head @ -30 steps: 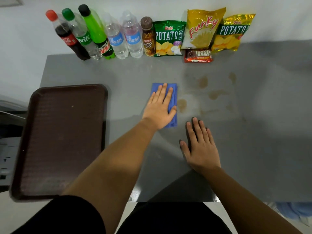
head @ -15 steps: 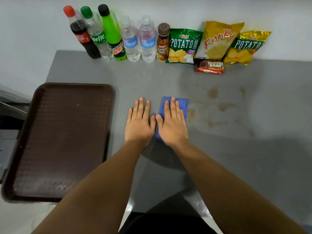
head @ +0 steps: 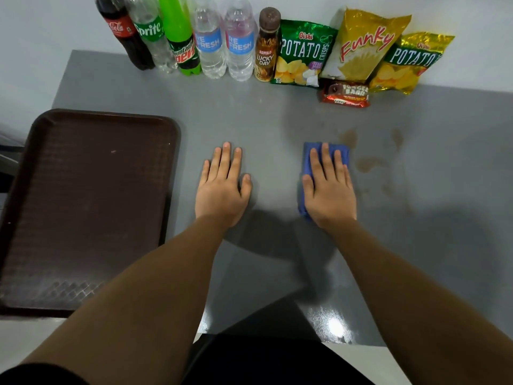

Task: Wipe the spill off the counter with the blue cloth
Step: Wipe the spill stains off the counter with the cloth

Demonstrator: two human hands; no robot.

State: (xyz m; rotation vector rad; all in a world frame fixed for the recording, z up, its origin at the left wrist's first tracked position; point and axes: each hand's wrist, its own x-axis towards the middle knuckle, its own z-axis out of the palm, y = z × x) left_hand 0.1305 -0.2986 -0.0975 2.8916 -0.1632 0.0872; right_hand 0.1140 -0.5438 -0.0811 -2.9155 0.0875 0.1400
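**Right hand flat on cloth at the left edge of the spill**

Right hand (head: 329, 187) lies palm-down on the blue cloth (head: 326, 154), fingers straight and together, nothing curled around it: pressing, not gripping. Cloth shows past the fingertips on the far side and along the thumb side. Left hand (head: 222, 187) is flat on the bare counter (head: 263, 120), fingers spread a little, holding nothing, well apart from the right.

Spill (head: 369, 163): brown patches right of the cloth. One blot sits just beside the cloth's far right corner, a larger smear is just right of the fingers, another blot lies further right, and faint specks trail toward the near right. I can't tell if the cloth touches the nearest blot.

Edges and room:
- Brown tray (head: 83, 207) on the left, overhanging the counter's left edge; its right rim is near the left hand with a strip of grey between.
- Far edge against the wall is lined left to right with soda bottles (head: 144, 37), two water bottles (head: 222, 43), a coffee bottle (head: 266, 48), three chip bags (head: 361, 48) and a small red snack pack (head: 345, 94) in front of the bags.
- Open counter between that row and the hands, and between the two hands.
- Right of the spill the counter runs clear to the frame edge.
- Near edge is cut at an angle beside the body, with a bright glare patch on it.

Surface is smooth grey, slightly glossy. Wall behind is plain white. Both hands cast soft shadows toward the near side.
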